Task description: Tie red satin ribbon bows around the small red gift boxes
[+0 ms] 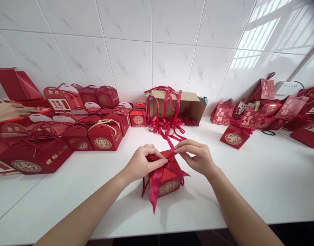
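Note:
A small red gift box (169,186) with a gold round emblem stands upright near the table's front middle. Across its top lies a shiny red ribbon (156,186), crossed over itself, one tail hanging down the front. My left hand (144,162) pinches the ribbon at the crossing, thumb and fingers together on the box's top. From the right, my right hand (196,155) pinches another part of the ribbon close to the box's back corner. Dark red cords show at the box's sides. My fingers hide part of the crossing.
An open cardboard box (159,102) lies on its side by the tiled wall, red ribbons spilling out. Many red gift boxes (104,136) crowd the left; finished-looking tagged boxes (234,136) stand right, near a black ring (268,132). Another person's hand (13,112) reaches in at left.

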{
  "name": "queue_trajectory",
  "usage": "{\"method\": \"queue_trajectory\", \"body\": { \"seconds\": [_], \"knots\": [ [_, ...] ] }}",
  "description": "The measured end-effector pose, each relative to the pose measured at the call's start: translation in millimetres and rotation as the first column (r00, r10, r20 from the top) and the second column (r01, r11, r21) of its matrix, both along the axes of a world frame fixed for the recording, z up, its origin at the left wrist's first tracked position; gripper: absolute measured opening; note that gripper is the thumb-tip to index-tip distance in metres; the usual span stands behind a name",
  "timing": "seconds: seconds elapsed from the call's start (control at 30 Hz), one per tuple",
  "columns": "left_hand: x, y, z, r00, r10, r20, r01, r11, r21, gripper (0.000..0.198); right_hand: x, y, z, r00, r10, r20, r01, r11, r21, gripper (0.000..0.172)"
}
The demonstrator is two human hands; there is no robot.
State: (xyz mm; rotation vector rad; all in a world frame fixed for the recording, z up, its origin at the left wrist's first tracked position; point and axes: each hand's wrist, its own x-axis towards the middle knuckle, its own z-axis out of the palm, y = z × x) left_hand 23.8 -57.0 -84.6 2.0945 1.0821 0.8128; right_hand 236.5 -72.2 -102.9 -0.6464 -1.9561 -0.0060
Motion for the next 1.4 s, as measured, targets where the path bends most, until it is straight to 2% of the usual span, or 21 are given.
{"method": "queue_trajectory", "body": {
  "seconds": [0.27, 0.37, 0.43, 0.5, 0.6, 0.7, 0.83, 0.9, 1.0, 1.2, 1.3, 1.4],
  "knots": [
    [-3.9, 2.1, 0.4, 0.998, -0.059, -0.008, 0.059, 0.998, -0.031, 0.019, 5.5, 1.8, 3.1, 1.000, -0.014, -0.006, 0.013, 0.999, -0.029, 0.020],
    [-7.3, 2.0, 1.4, 0.995, -0.093, 0.039, 0.096, 0.992, -0.083, 0.028, 3.5, 2.7, 2.3, 0.999, -0.044, -0.014, 0.043, 0.992, -0.115, 0.018],
    [-10.7, 2.0, 2.9, 0.984, -0.145, 0.106, 0.160, 0.975, -0.153, 0.033, 4.1, 3.1, 1.0, 0.997, -0.075, -0.022, 0.067, 0.968, -0.241, 0.021],
    [-14.2, 2.4, 4.8, 0.967, -0.171, 0.189, 0.208, 0.958, -0.195, 0.030, 5.7, 3.2, -0.2, 0.997, -0.059, -0.049, 0.032, 0.904, -0.427, 0.024],
    [-17.8, 3.9, 7.1, 0.939, -0.142, 0.314, 0.227, 0.940, -0.253, 0.023, 4.8, 2.1, -0.6, 0.987, 0.008, -0.163, -0.114, 0.748, -0.654, 0.026],
    [-18.6, 6.1, 7.2, 0.911, -0.111, 0.397, 0.252, 0.912, -0.323, 0.022, -5.6, -0.9, 0.2, 0.963, -0.017, -0.269, -0.192, 0.660, -0.727, 0.039],
    [-17.7, 8.4, 4.7, 0.922, -0.085, 0.377, 0.230, 0.904, -0.359, 0.020, -24.1, -5.5, -0.3, 0.942, -0.129, -0.310, -0.172, 0.606, -0.777, 0.037],
    [-17.6, 8.5, 3.7, 0.930, -0.078, 0.358, 0.212, 0.912, -0.352, 0.021, -28.7, -6.5, -1.3, 0.939, -0.170, -0.299, -0.141, 0.601, -0.786, 0.035],
    [-18.2, 7.4, 3.2, 0.945, -0.088, 0.316, 0.192, 0.930, -0.315, 0.023, -28.6, -5.8, -2.9, 0.943, -0.148, -0.299, -0.154, 0.600, -0.785, 0.031],
    [-16.9, 2.3, 3.0, 0.982, -0.114, 0.150, 0.139, 0.976, -0.167, 0.030, -22.0, -5.5, -5.4, 0.936, -0.013, -0.350, -0.246, 0.687, -0.683, 0.012],
    [-14.6, -1.2, 2.7, 0.988, -0.104, 0.113, 0.113, 0.990, -0.082, 0.034, -22.3, -8.3, -3.1, 0.957, 0.013, -0.291, -0.211, 0.720, -0.661, 0.013],
    [-14.2, -3.4, 2.5, 0.982, -0.125, 0.142, 0.135, 0.989, -0.067, 0.036, -25.1, -11.2, 1.0, 0.982, 0.025, -0.185, -0.137, 0.768, -0.626, 0.022]
  ]
}}
